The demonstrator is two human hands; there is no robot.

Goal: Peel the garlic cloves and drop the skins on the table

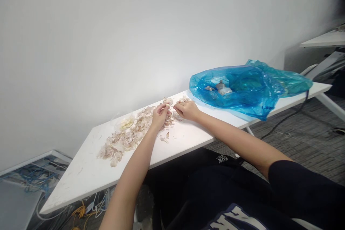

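My left hand [160,115] is closed around a small pale piece that looks like a garlic clove [168,105], over the right end of a heap of papery skins [134,129]. Close beside it, my right hand [187,110] is pinched with its fingertips nearly touching the clove; what it holds, if anything, is too small to make out. Just behind the hands lies a whitish bulb [168,101]. A clear bag with yellowish pieces [127,122] rests at the back of the heap.
An open blue plastic bag [237,86] with some scraps inside lies on the right of the white table [81,172]. A wall stands behind the table. Cables [81,209] are on the floor at the left, and a dark cord [285,116] hangs at the right.
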